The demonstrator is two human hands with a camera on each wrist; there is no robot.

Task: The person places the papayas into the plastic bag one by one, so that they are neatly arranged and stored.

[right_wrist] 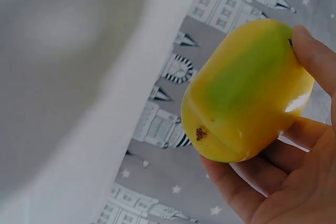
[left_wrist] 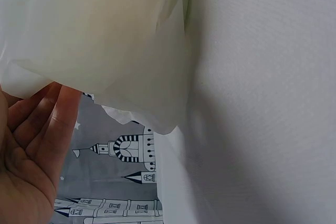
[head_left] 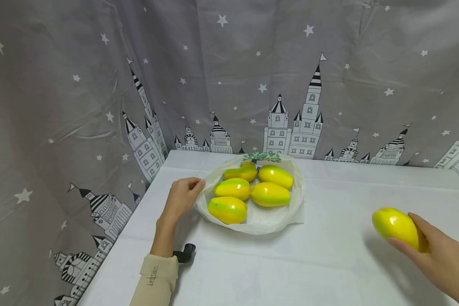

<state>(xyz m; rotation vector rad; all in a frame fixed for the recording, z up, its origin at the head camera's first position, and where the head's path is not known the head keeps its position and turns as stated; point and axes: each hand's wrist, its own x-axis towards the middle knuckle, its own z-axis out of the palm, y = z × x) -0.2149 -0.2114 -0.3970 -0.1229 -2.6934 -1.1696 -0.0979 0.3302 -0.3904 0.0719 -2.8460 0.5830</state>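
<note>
A translucent white plastic bag (head_left: 265,219) with a green leafy print lies wide open on the white cloth. Inside it are several glossy yellow-green oval fruits (head_left: 270,194), shaped like papayas or mangoes. My left hand (head_left: 182,197) pinches the bag's left rim; in the left wrist view, the fingertips disappear behind the film. Well to the right of the bag, my right hand (head_left: 441,255) grips another yellow-green oval fruit (right_wrist: 244,93) above the cloth, thumb on one side and fingers around the other. A brown scar marks one end of this fruit.
A white cloth (head_left: 229,272) covers the table. Behind and along the left stands a grey curtain (head_left: 229,55) printed with stars and castles. A black wrist camera (head_left: 185,253) sits on the left wrist beside a beige sleeve (head_left: 157,276).
</note>
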